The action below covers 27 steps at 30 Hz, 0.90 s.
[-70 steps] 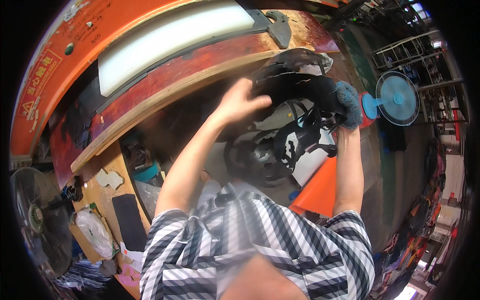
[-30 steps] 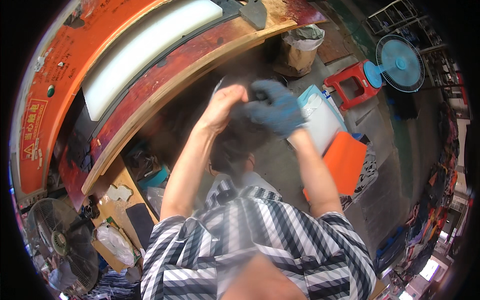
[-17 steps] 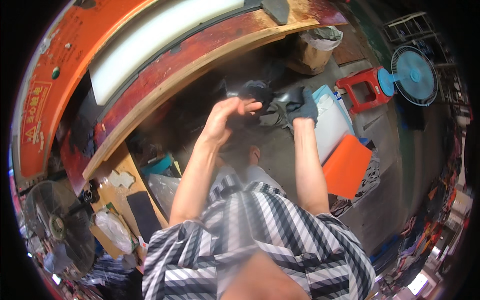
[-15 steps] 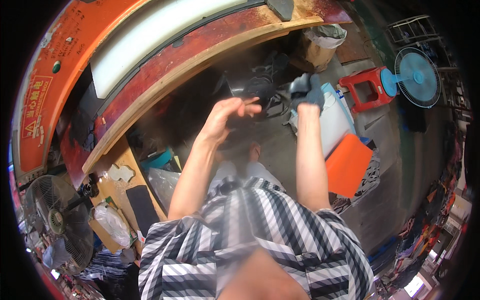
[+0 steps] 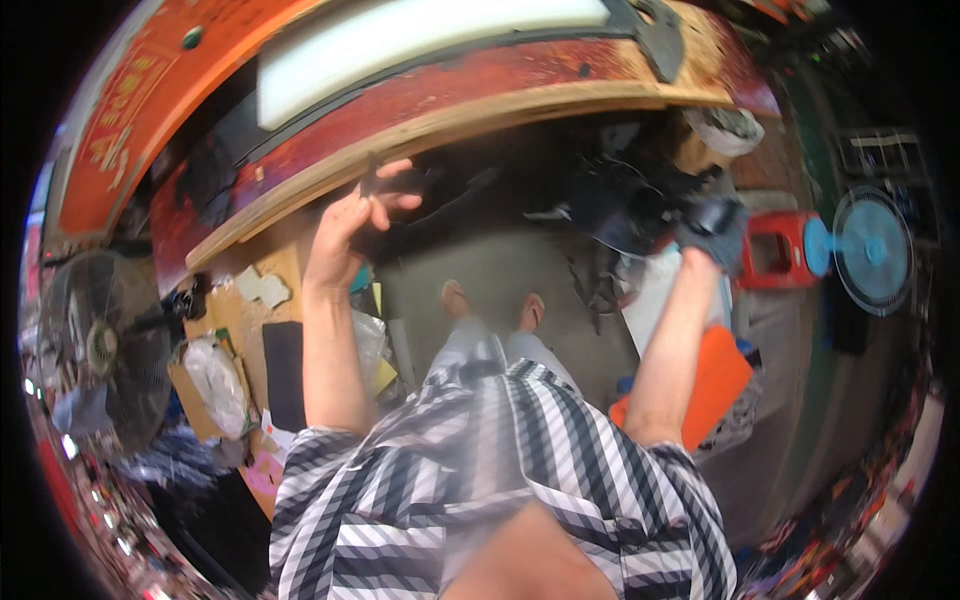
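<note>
My left hand is bare and raised near the front edge of the workbench, its fingers bent and spread apart. A narrow dark patch shows beside its fingers; I cannot tell whether it is a covering or a scrap. Out to the right, my right hand wears a grey glove and is closed around a dark, shiny object, blurred and too unclear to name. Left of the glove lies a heap of black sheet-like pieces, partly in shadow under the bench.
A white board and a dark grey flat piece lie on the bench. Rightward are a red stool, a blue fan, an orange sheet and a sack. A black fan stands at the left.
My hands have moved apart: the left one went left toward the bench edge, the right one outward to the right with the dark object. The whole view has turned and shifted.
</note>
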Tool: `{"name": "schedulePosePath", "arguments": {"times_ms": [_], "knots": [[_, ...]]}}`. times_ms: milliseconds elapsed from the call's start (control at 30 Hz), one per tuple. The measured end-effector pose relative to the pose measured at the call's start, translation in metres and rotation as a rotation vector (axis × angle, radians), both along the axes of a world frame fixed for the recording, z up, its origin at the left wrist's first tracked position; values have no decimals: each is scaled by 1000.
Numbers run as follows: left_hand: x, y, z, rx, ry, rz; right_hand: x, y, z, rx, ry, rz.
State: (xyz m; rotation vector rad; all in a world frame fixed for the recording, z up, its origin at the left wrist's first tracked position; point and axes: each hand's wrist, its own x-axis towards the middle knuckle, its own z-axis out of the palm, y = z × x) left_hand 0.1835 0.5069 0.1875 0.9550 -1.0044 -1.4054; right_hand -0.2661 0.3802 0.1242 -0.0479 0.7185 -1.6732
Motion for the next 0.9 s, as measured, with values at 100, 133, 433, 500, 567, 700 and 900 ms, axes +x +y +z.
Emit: {"name": "schedulePosePath", "arguments": {"times_ms": [100, 133, 433, 500, 567, 700, 900], "knots": [[42, 19, 32, -41, -104, 6, -25, -2, 3, 160, 146, -117], [57, 23, 41, -60, -131, -7, -32, -2, 2, 155, 133, -135], [182, 22, 115, 6, -11, 404, -28, 0, 0, 69, 94, 33], [225, 13, 134, -113, 10, 503, -21, 3, 7, -4, 138, 55], [276, 5, 137, -259, -66, 565, -9, 4, 8, 151, 184, -121], [363, -9, 73, -192, 70, 709, 29, 7, -5, 176, 203, -155], [395, 6, -80, 368, 623, 1084, 74, 22, -26, 262, 279, -227]]}}
